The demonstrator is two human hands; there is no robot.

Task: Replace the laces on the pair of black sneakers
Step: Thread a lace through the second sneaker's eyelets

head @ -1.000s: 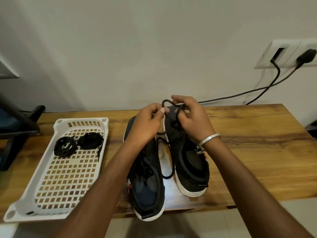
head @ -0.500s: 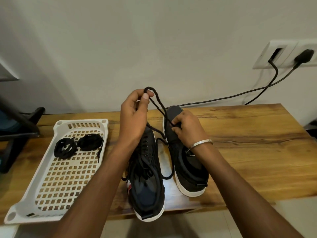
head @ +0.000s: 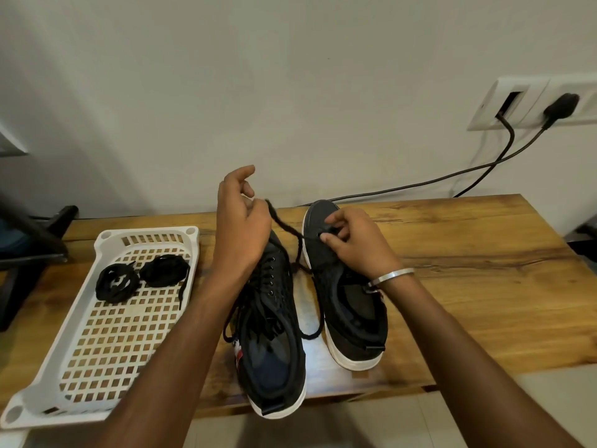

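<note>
Two black sneakers with white soles stand side by side on the wooden table (head: pixel 468 286), toes toward the wall. The left sneaker (head: pixel 271 334) is laced. The right sneaker (head: pixel 342 292) has open eyelets. My left hand (head: pixel 242 221) is raised above the left sneaker and pinches a black lace (head: pixel 284 224) that runs taut down to the right sneaker's front eyelets. My right hand (head: pixel 352 240) rests on that sneaker's toe part and pinches the lace at an eyelet. The lace's loose end curls between the two shoes.
A white perforated tray (head: pixel 106 334) lies on the table's left with two coiled black laces (head: pixel 142 278) at its far end. Black cables (head: pixel 484 163) run from a wall socket (head: pixel 529 105) down behind the table. A dark stand (head: pixel 29 247) sits at far left.
My left hand has moved a little to the right and lower with the lace, which now runs flatter. My right hand has shifted forward on the right sneaker's toe part.
</note>
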